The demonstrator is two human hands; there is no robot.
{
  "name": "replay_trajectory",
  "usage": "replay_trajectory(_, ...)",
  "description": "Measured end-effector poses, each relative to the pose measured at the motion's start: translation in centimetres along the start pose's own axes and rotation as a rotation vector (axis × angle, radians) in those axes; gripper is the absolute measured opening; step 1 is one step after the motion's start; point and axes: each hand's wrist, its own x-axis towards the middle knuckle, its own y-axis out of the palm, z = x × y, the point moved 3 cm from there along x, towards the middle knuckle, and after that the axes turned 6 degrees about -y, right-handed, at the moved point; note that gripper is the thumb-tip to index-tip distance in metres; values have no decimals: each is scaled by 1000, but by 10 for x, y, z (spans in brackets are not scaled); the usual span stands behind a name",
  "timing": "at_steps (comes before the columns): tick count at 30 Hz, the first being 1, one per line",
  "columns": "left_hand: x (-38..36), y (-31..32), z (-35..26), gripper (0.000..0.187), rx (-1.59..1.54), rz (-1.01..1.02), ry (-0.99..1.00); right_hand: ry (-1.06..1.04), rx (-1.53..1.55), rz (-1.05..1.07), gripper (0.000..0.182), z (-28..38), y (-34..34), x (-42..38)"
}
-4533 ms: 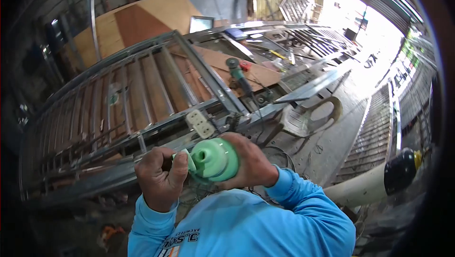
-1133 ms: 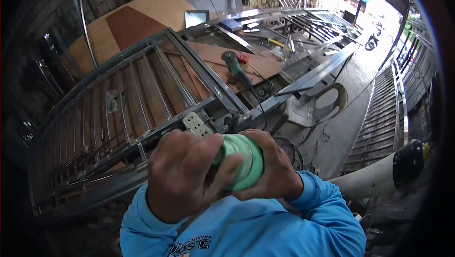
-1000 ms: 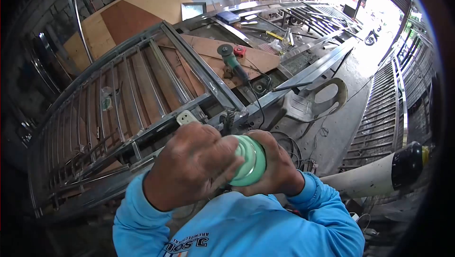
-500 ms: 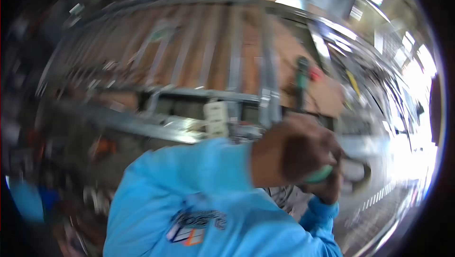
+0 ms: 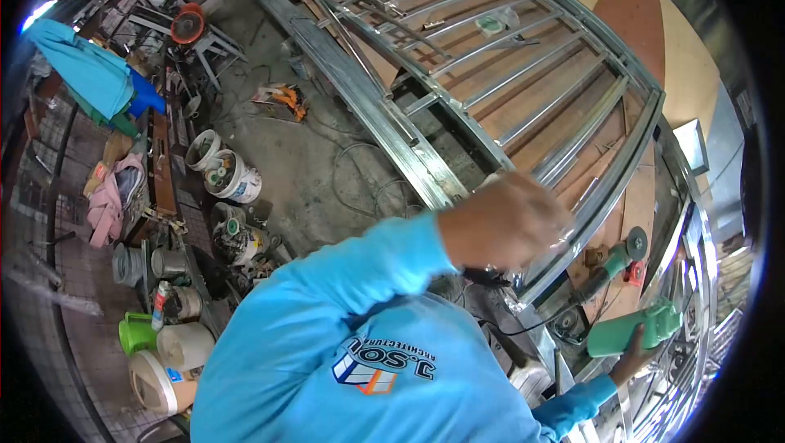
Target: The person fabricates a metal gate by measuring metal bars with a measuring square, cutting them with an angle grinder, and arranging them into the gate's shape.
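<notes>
My left hand [image 5: 500,221] is raised in front of my chest, the back of it toward me and the fingers curled in; I cannot tell whether it grips anything. A second ago it was wrapped over the lid end of the green bottle [image 5: 631,330]; now it is off the bottle and well apart from it. My right hand [image 5: 628,356] is stretched out low to the right and grips the bottle from below, holding it at the right end of the worktop [image 5: 646,198], just beside the steel rail there. Before, both hands held the bottle close together in front of me.

My view has swung round since then. The steel gate frame [image 5: 458,59] that lay across the left of my view now runs from the top edge down to the right, with its bars over the brown boards. Just past the bottle, the green angle grinder [image 5: 615,257] lies on the worktop near its right edge, its black cord [image 5: 523,328] trailing back toward my left hand. A roll of green tape [image 5: 491,25] sits on the bars near the far end of the frame.

To the left the concrete floor [image 5: 302,157] has come into sight: white buckets [image 5: 225,172] near the middle, a green jug [image 5: 136,333] and pale containers [image 5: 168,365] nearer my left side, an orange tool [image 5: 282,98] farther out, and blue cloth [image 5: 90,75] at the far left.
</notes>
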Motion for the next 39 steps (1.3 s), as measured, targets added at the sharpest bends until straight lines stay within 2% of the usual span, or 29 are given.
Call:
replay_trajectory(2,-44,-24,53,18,114,21,-343,138,115,-29,79,-28,10,21)
replay_trajectory(3,-65,-40,72,20,153,32,-479,139,55,-77,75,-66,11,37)
replay_trajectory(4,-88,-49,91,21,68,85,-935,58,-99,-131,72,-115,11,49)
replay_trajectory(6,-128,-60,124,25,330,159,-1076,-220,-735,-264,65,-227,2,70)
replay_trajectory(7,-135,-58,135,25,406,230,-1007,-321,-1062,-358,62,-281,0,74)
replay_trajectory(10,-163,-72,159,30,666,397,-802,-238,-791,-356,57,-224,36,54)
replay_trajectory(12,-167,-63,180,35,772,515,-577,-268,-803,-274,60,-199,54,52)
replay_trajectory(13,-163,-64,181,38,705,537,-569,-284,-852,-237,62,-182,55,40)
replay_trajectory(15,-145,-49,184,47,668,806,-652,-221,-933,-261,66,-139,47,15)
replay_trajectory(16,-148,-43,196,49,652,906,-564,-181,-948,-313,67,-118,44,10)
replay_trajectory(17,-131,-43,181,48,679,959,-551,-157,-939,-376,69,-101,42,7)
replay_trajectory(19,-151,-44,217,41,692,847,-246,-91,-882,-487,73,-81,30,-4)
replay_trajectory(21,-119,-40,198,30,693,876,-90,63,-640,-537,73,-79,11,-19)
replay_trajectory(23,-111,-40,205,22,659,909,-16,217,-300,-527,69,-70,-6,-42)
replay_trajectory(25,-121,-46,215,10,624,984,-3,247,-210,-545,61,-65,-32,-71)
replay_trajectory(26,-127,-45,219,8,637,944,8,-60,-561,-577,42,-117,-44,-88)
replay_trajectory(27,-129,-51,226,8,680,908,-10,-168,-903,-286,27,-211,-62,-114)
replay_trajectory(28,-116,-54,209,10,705,725,1,-26,-983,165,23,-230,-85,-126)
replay_trajectory(29,-118,-62,220,12,702,608,59,19,-898,166,29,-226,-97,-131)
replay_trajectory(30,-104,-68,206,14,761,523,46,-106,-686,-50,32,-273,-119,-148)
replay_trajectory(31,-102,-76,201,15,781,549,-95,272,-474,68,36,-236,-126,-141)
replay_trajectory(32,-98,-82,199,16,730,438,-204,412,-389,-125,40,-223,-128,-145)
replay_trajectory(33,-94,-87,199,17,665,319,-305,523,-286,-343,55,-209,-128,-148)
replay_trajectory(34,-100,-91,206,17,563,245,-452,560,-332,-304,68,-189,-125,-147)
replay_trajectory(35,-106,-94,209,16,445,160,-577,625,-253,-276,65,-163,-113,-146)
replay_trajectory(36,-111,-95,208,16,315,71,-742,585,-194,-324,62,-159,-103,-145)
replay_trajectory(38,-128,-102,199,17,18,-106,-1036,543,-150,-212,57,-132,-94,-139)
replay_trajectory(39,-150,-98,213,22,-145,-145,-1114,467,-172,-217,56,-126,-90,-135)
